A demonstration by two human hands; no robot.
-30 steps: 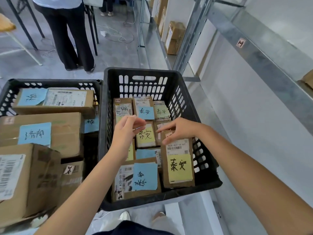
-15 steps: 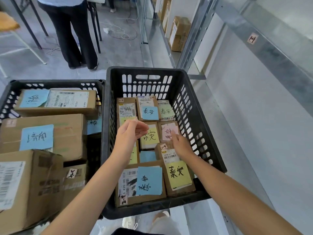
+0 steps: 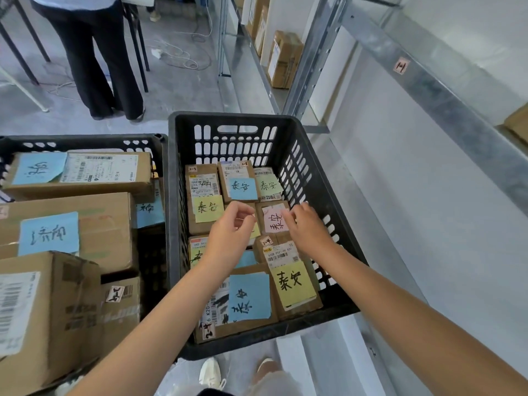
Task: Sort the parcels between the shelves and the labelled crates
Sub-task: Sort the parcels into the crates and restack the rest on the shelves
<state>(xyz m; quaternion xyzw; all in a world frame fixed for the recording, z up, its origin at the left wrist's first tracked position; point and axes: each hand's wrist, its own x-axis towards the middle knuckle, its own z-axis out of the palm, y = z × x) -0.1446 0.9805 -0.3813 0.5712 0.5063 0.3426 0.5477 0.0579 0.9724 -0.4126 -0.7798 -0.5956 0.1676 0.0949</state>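
A black crate (image 3: pixel 228 119) in front of me holds several small brown parcels with handwritten sticky notes. My right hand (image 3: pixel 307 228) reaches into it, its fingertips touching the right edge of a parcel with a pink note (image 3: pixel 273 222). My left hand (image 3: pixel 231 234) hovers just left of that parcel, fingers loosely curled and holding nothing, over a parcel it mostly hides. Nearer me lie a parcel with a yellow note (image 3: pixel 291 284) and one with a blue note (image 3: pixel 249 301). A second black crate (image 3: pixel 85 137) at the left holds larger boxes with blue notes (image 3: pixel 48 237).
A metal shelf rack (image 3: pixel 428 81) runs along the right, with cardboard boxes (image 3: pixel 285 58) on a far shelf. A person in dark trousers (image 3: pixel 94 58) stands beyond the crates beside table legs. Cables (image 3: pixel 177 52) lie on the grey floor.
My right hand has left the yellow-note parcel at the front right and moved forward to the pink-note parcel. My left hand has shifted a little to the right.
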